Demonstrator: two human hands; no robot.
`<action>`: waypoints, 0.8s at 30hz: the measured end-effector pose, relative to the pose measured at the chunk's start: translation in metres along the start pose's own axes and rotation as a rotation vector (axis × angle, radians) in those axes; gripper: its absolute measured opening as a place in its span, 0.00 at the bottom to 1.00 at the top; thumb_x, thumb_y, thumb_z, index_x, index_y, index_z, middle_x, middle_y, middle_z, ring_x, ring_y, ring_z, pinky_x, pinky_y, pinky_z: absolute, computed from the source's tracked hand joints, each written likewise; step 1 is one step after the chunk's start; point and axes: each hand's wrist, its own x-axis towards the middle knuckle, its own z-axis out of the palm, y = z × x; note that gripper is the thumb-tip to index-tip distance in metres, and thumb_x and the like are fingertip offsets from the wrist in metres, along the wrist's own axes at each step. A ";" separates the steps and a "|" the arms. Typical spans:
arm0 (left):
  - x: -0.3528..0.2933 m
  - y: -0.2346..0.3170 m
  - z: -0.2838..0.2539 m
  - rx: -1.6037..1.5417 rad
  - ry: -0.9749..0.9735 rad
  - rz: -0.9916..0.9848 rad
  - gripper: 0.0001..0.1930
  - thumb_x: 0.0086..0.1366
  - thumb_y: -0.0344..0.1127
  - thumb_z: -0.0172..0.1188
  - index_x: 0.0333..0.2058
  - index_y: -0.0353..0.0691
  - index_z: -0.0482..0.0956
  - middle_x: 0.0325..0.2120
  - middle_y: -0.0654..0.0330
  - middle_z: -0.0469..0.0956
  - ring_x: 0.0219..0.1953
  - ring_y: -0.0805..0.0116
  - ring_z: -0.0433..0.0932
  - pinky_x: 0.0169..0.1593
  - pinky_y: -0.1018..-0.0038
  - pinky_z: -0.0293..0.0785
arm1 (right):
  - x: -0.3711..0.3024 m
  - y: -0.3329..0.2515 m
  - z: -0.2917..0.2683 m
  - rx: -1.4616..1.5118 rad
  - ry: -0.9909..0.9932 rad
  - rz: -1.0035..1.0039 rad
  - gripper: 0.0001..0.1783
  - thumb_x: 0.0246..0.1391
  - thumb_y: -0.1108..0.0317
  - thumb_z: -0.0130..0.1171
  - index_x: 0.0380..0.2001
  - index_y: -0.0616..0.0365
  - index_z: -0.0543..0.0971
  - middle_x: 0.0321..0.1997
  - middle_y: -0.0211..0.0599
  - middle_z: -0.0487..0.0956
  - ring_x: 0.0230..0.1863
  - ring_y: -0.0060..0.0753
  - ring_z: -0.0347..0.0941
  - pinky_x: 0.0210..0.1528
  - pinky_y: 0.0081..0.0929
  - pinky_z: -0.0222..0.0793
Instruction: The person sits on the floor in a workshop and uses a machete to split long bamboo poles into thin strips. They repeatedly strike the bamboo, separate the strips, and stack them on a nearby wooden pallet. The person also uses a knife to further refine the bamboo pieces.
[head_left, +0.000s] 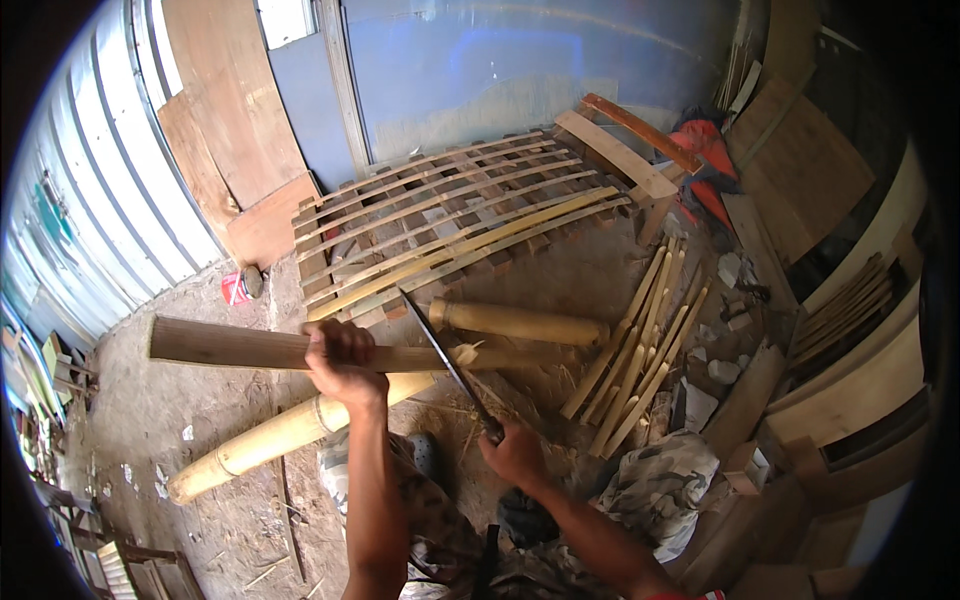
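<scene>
My left hand is wrapped round a long, flat wooden board, held level in front of me. In my right hand is the dark handle of a long knife, its narrow blade slanting up and left across the board's right part. A pale splintered bit shows beside the blade; whether it belongs to the board or to bamboo behind, I cannot tell. Under the board and my left forearm lies a thick yellow bamboo pole. A shorter bamboo length rests on the ground beyond the blade.
Split bamboo strips lie bunched at the right. A slatted bamboo and wood frame spreads along the blue wall. Sheets of plywood lean at the left, with a red can below. Stone rubble and boards crowd the right.
</scene>
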 end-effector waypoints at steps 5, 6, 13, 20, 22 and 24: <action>-0.011 -0.014 -0.001 0.022 0.032 0.013 0.11 0.65 0.44 0.51 0.28 0.48 0.63 0.17 0.70 0.55 0.16 0.78 0.53 0.20 0.77 0.52 | -0.010 -0.019 -0.007 -0.005 0.007 -0.003 0.15 0.51 0.58 0.60 0.28 0.62 0.79 0.23 0.49 0.80 0.29 0.58 0.79 0.34 0.49 0.74; -0.013 -0.013 0.001 0.040 0.033 0.012 0.11 0.65 0.44 0.51 0.28 0.48 0.62 0.17 0.70 0.55 0.16 0.78 0.53 0.20 0.77 0.52 | -0.013 -0.030 -0.007 0.000 0.002 -0.011 0.15 0.51 0.58 0.60 0.28 0.61 0.78 0.23 0.49 0.80 0.29 0.58 0.79 0.34 0.49 0.74; -0.021 -0.026 0.010 -0.129 -0.028 0.007 0.13 0.63 0.42 0.56 0.27 0.47 0.61 0.18 0.70 0.56 0.16 0.79 0.53 0.19 0.79 0.54 | -0.002 0.011 -0.010 0.004 0.082 0.058 0.15 0.52 0.58 0.61 0.28 0.61 0.76 0.19 0.44 0.77 0.28 0.53 0.78 0.32 0.45 0.70; 0.010 -0.045 0.048 -0.170 -0.198 -0.009 0.16 0.62 0.46 0.61 0.33 0.45 0.65 0.20 0.70 0.58 0.18 0.80 0.56 0.20 0.81 0.55 | 0.028 -0.011 -0.048 0.219 -0.056 0.153 0.18 0.51 0.56 0.59 0.31 0.63 0.78 0.24 0.51 0.78 0.32 0.58 0.78 0.35 0.46 0.70; 0.012 -0.051 0.056 -0.141 -0.186 -0.009 0.15 0.63 0.47 0.59 0.33 0.45 0.65 0.20 0.70 0.58 0.17 0.80 0.55 0.20 0.81 0.54 | 0.036 -0.002 -0.049 0.185 -0.045 0.133 0.18 0.51 0.56 0.59 0.33 0.63 0.79 0.25 0.51 0.79 0.33 0.59 0.78 0.36 0.46 0.71; 0.015 -0.055 0.060 -0.110 -0.187 0.001 0.14 0.64 0.49 0.57 0.31 0.47 0.65 0.19 0.70 0.57 0.17 0.79 0.54 0.20 0.80 0.54 | 0.041 0.005 -0.049 0.164 -0.012 0.100 0.19 0.51 0.56 0.59 0.34 0.63 0.79 0.26 0.51 0.80 0.33 0.59 0.78 0.37 0.47 0.72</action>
